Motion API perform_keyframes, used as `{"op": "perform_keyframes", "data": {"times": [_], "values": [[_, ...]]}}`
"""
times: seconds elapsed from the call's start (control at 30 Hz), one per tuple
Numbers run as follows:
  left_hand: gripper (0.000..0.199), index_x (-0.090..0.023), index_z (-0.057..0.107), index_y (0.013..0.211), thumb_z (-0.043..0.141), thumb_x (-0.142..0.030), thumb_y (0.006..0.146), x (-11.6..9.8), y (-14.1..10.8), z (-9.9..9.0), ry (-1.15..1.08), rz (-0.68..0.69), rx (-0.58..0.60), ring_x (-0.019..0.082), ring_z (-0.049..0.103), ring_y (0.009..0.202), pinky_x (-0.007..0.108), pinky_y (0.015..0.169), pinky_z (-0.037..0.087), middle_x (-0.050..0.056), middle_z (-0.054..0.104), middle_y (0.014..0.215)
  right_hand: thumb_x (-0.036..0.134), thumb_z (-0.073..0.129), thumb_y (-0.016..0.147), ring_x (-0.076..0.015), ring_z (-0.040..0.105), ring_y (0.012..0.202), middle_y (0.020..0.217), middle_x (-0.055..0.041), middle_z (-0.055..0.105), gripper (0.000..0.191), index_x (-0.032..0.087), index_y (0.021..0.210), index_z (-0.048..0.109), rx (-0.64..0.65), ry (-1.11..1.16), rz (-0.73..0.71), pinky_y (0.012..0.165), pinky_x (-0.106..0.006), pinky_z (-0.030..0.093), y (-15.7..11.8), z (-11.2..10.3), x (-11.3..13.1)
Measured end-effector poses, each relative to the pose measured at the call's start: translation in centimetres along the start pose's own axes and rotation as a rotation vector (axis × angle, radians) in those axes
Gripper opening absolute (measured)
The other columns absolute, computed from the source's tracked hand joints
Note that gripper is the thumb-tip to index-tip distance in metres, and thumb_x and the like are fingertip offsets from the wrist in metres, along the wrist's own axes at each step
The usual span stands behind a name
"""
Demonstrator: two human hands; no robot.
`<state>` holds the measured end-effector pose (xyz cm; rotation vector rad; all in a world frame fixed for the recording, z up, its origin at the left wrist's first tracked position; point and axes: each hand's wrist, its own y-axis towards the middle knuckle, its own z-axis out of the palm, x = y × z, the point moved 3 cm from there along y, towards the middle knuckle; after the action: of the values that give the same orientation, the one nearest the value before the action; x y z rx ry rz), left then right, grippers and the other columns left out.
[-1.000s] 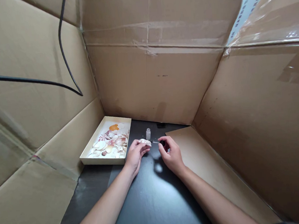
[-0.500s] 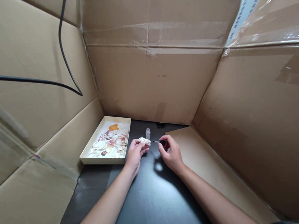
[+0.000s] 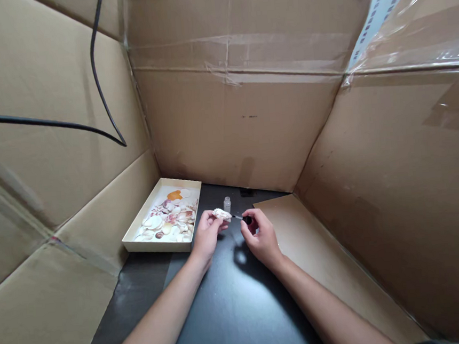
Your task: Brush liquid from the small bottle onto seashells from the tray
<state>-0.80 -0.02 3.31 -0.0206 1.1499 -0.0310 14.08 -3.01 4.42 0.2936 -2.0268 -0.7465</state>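
Observation:
My left hand (image 3: 207, 237) is closed on a whitish seashell (image 3: 222, 215) with reddish specks, held above the dark table. Between the fingers of my right hand (image 3: 262, 234) is a black-capped brush applicator (image 3: 247, 220). Its thin stem points left, and the dark tip meets or nearly meets the shell's right edge; contact is too small to tell. Just behind the shell a small clear glass bottle (image 3: 227, 202) stands upright without a cap, its lower part hidden by the shell.
A cream tray (image 3: 158, 247) of several shells, with one orange piece, sits left of my left hand. Cardboard walls (image 3: 226, 129) enclose the table (image 3: 233, 311). A flat cardboard sheet (image 3: 321, 255) lies on the right, and a black cable (image 3: 95, 60) hangs at upper left.
My right hand has moved slightly left, bringing the brush tip from a small gap to the shell's edge. The shell has tilted a little in my left hand.

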Motion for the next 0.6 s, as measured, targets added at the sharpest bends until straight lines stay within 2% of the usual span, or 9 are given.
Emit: {"op": "perform_keyframes", "data": {"times": [0.27, 0.43, 0.5, 0.6], "values": [[0.020, -0.017, 0.052, 0.080, 0.068, -0.022, 0.069, 0.0, -0.1, -0.1, 0.006, -0.007, -0.012, 0.015, 0.065, 0.079, 0.028, 0.077, 0.050, 0.002, 0.067, 0.079, 0.024, 0.053, 0.083, -0.0121, 0.050, 0.059, 0.081, -0.0014, 0.057, 0.013, 0.020, 0.094, 0.056, 0.009, -0.019, -0.003, 0.056, -0.025, 0.044, 0.0, 0.2, 0.0], [0.018, -0.018, 0.052, 0.080, 0.066, -0.023, 0.069, -0.3, -0.2, 0.3, 0.049, 0.027, -0.015, 0.013, 0.062, 0.073, 0.027, 0.074, 0.049, 0.000, 0.065, 0.077, 0.025, 0.053, 0.084, -0.0125, 0.051, 0.060, 0.081, -0.0014, 0.058, 0.014, 0.020, 0.097, 0.056, 0.025, 0.003, -0.017, 0.058, -0.025, 0.045, 0.0, 0.1, 0.0], [0.016, -0.018, 0.053, 0.080, 0.064, -0.023, 0.070, -1.3, -0.1, 0.3, 0.099, 0.060, -0.019, 0.014, 0.061, 0.072, 0.027, 0.073, 0.048, 0.000, 0.064, 0.077, 0.025, 0.053, 0.083, -0.0123, 0.051, 0.060, 0.083, -0.0018, 0.058, 0.014, 0.020, 0.096, 0.056, 0.023, -0.019, 0.013, 0.058, -0.025, 0.044, 0.1, 0.1, -0.2], [0.011, -0.018, 0.057, 0.081, 0.058, -0.023, 0.071, -4.3, 0.0, -0.4, 0.284, 0.136, -0.004, 0.015, 0.059, 0.071, 0.024, 0.069, 0.046, 0.000, 0.063, 0.074, 0.025, 0.053, 0.083, -0.0122, 0.050, 0.060, 0.080, -0.0014, 0.057, 0.013, 0.019, 0.095, 0.056, -0.004, -0.022, 0.060, 0.057, -0.025, 0.044, 0.2, -0.1, -0.5]]}}
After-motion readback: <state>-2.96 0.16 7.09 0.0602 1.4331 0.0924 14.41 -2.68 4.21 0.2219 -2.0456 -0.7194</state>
